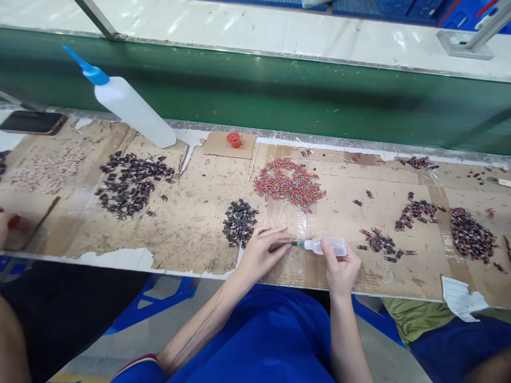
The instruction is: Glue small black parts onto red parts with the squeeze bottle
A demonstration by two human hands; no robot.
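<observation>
My left hand (pixel 263 250) is pinched shut on a tiny dark part at the front of the cardboard-covered bench (pixel 191 223). My right hand (pixel 339 266) grips a small clear squeeze bottle (pixel 329 245) lying sideways, its blue tip touching the part held by the left fingers. A small heap of dark parts (pixel 239 222) lies just left of my left hand. A pile of red parts (pixel 289 183) sits behind both hands.
A big white bottle with a blue nozzle (pixel 128 103) leans at the back left. A larger dark heap (pixel 128 183), a red cap (pixel 234 139), mixed piles (pixel 471 234) at right, a phone (pixel 32 122), a paper slip (pixel 461 298). Another person's hand (pixel 6 226) at far left.
</observation>
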